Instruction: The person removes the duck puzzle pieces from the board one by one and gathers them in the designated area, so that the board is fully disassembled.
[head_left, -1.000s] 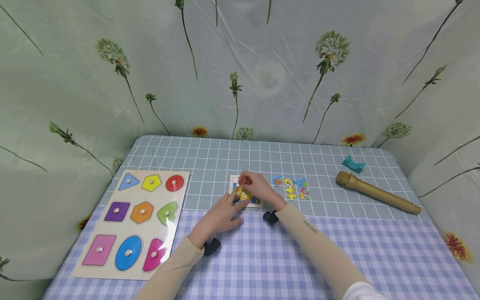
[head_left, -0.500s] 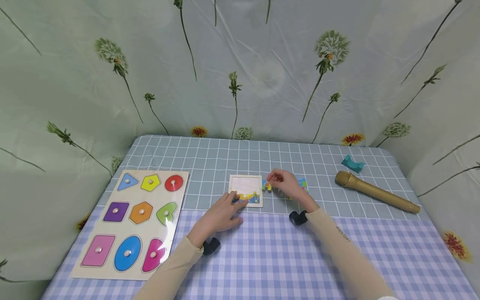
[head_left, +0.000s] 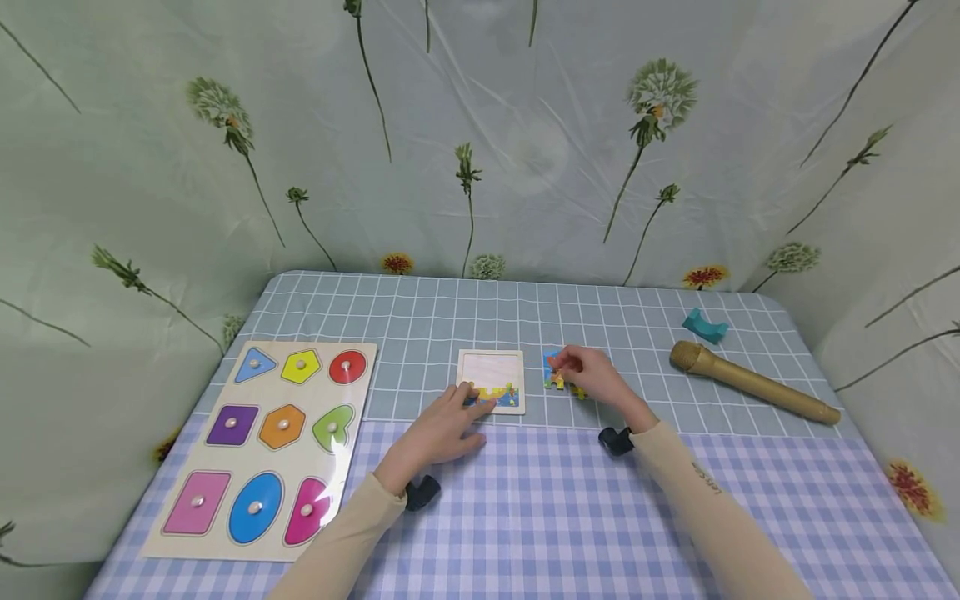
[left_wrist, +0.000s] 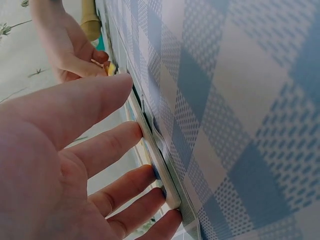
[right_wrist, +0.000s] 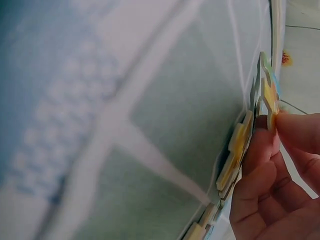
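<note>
While cloth (head_left: 420, 325) (checked) bears puzzles (head_left: 493, 364), flowered fabric (head_left: 525, 142) hangs.

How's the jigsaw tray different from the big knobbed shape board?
The jigsaw tray is small, the knobbed shape board far larger. The tray is only partly filled; the board shows nine shapes in place. The left hand touches the tray but not the board. Both have pale, wood-coloured surfaces.

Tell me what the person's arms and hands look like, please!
The left sleeve and right sleeve are long and beige; the right has small dark markings. Black gadgets sit at both wrists. The left hand and right hand wear no gloves.
</note>
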